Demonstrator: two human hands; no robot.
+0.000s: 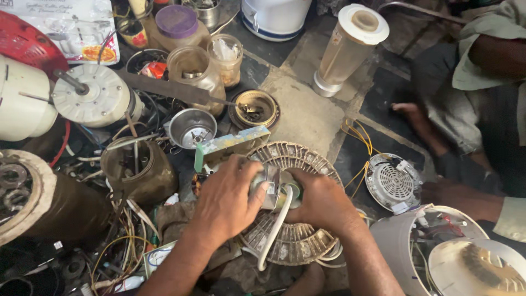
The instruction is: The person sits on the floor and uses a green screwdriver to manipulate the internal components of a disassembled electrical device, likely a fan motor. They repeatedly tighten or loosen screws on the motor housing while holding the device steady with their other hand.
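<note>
The left hand (227, 200) and right hand (320, 204) are both closing around a small metal motor block (274, 189) sitting at the centre of a round, slotted fan grille (296, 241), a white cord (274, 230) trailing toward the person. The block is looking stiff and fairly heavy, best gripped by its sides. Loose wires (131, 241) are crowding the left; beyond are lying a steel cup (192, 129), glass jars (194, 68) and a blender jar (350, 49).
</note>
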